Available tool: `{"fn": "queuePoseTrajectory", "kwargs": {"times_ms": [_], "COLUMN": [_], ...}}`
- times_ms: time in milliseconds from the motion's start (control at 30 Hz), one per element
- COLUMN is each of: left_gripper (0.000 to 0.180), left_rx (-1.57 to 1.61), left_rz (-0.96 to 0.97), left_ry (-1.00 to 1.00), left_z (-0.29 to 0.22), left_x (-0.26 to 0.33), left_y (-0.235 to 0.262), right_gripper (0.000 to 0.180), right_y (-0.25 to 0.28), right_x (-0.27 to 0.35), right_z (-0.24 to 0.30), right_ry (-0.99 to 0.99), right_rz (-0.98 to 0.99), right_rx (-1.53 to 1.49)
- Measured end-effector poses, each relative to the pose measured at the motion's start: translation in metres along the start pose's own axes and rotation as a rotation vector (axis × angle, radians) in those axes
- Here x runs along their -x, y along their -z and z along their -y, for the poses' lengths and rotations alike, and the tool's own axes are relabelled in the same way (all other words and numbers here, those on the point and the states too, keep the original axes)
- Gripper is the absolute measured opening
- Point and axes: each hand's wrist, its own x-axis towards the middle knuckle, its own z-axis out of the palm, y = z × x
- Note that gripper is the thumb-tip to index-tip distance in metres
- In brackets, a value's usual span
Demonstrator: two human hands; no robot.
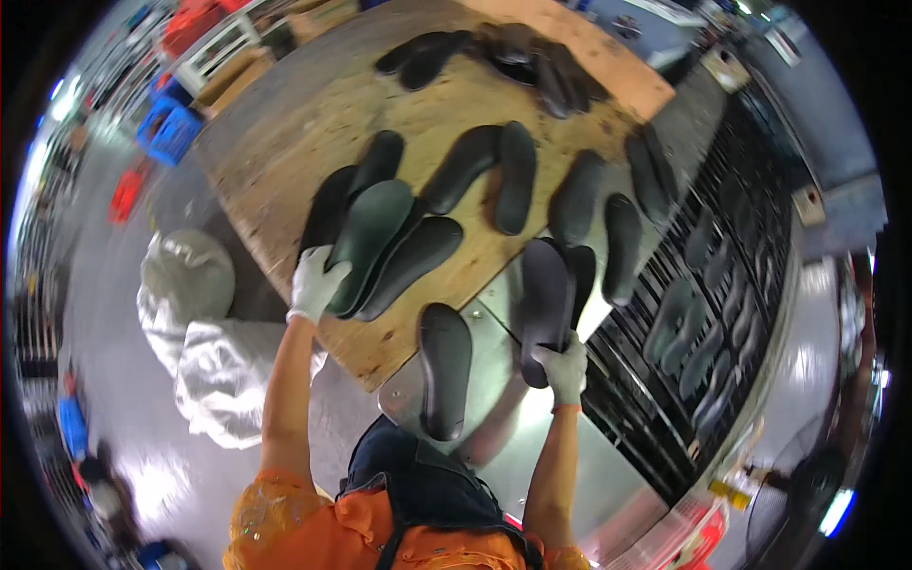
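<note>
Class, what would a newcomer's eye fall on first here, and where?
Probably the dark sole-shaped pieces scattered across the wooden table. At its near left edge, the gloved left hand touches a greenish piece, while the right hand grips a dark piece near the metal surface. Left of the table, white sacking bulges.

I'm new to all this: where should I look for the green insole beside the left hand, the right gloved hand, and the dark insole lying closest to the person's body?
Green insole (pixel 377 228): head view, middle of its upper face.
Right gloved hand (pixel 564 370): head view, back of the glove.
Dark insole (pixel 446 369): head view, middle of its upper face.
</note>
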Motion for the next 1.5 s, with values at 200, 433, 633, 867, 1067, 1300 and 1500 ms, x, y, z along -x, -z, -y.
{"fn": "queuePoseTrajectory", "kwargs": {"times_ms": [200,433,633,867,1067,1300,1500], "left_gripper": [0.038,0.040,0.046,0.041,0.031,0.032,0.026], "left_rx": [0.347,0.714,0.924,0.798,0.833,0.507,0.535], "left_rz": [0.243,0.284,0.417,0.728,0.928,0.923,0.925], "left_ry": [-0.010,0.131,0.132,0.031,-0.013,-0.079,-0.027], "left_z": [0.008,-0.023,-0.079,-0.197,-0.314,-0.372,-0.361], "left_x": [0.003,0.056,0.128,0.205,0.262,0.294,0.302], "left_y": [-0.011,-0.030,-0.059,-0.155,-0.261,-0.349,-0.360], "right_gripper": [0.071,0.067,0.067,0.061,0.050,0.040,0.035], "right_y": [0.006,0.024,0.045,0.100,0.162,0.217,0.229], "right_x": [0.002,0.012,0.058,0.091,0.067,0.037,0.035], "right_z": [0.010,-0.023,-0.107,-0.228,-0.313,-0.367,-0.435], "right_ry": [-0.040,-0.060,-0.100,-0.180,-0.153,-0.250,-0.334], "right_rz": [-0.053,0.083,0.114,-0.090,-0.230,-0.257,-0.369], "right_rx": [0.077,-0.215,-0.545,-0.935,-1.107,-1.324,-1.268]}}
